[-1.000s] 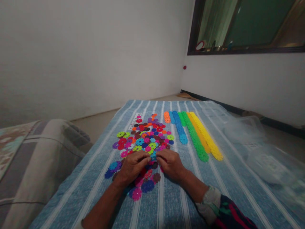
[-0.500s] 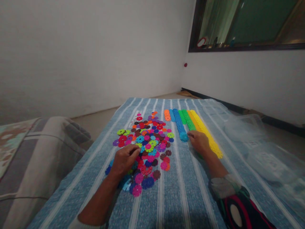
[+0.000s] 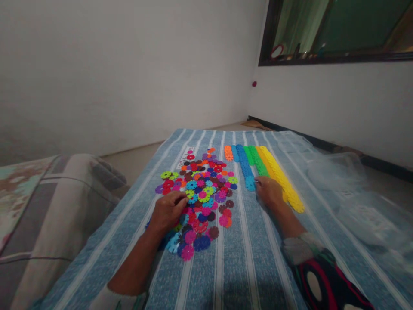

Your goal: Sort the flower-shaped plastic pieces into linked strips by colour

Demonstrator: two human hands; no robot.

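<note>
A loose heap of flower-shaped plastic discs [image 3: 201, 193] in many colours lies on a blue striped cloth [image 3: 248, 254]. My left hand [image 3: 168, 211] rests on the heap's near left side, fingers curled onto the discs. To the right, discs sorted by colour form rows: orange [image 3: 228, 152], blue [image 3: 245, 170], green [image 3: 256, 159], yellow [image 3: 284, 185]. My right hand [image 3: 269, 190] sits at the near end of the blue and green rows, its fingers pinched at a blue disc [image 3: 251, 185].
A folded grey and patterned blanket [image 3: 54, 215] lies to the left of the cloth. Clear plastic bags and a clear container [image 3: 351, 193] lie at the right. White walls meet at the far corner, and a dark-framed window [image 3: 335, 30] is at upper right.
My right hand left the heap and moved right to the near end of the blue row. My left hand stayed on the heap.
</note>
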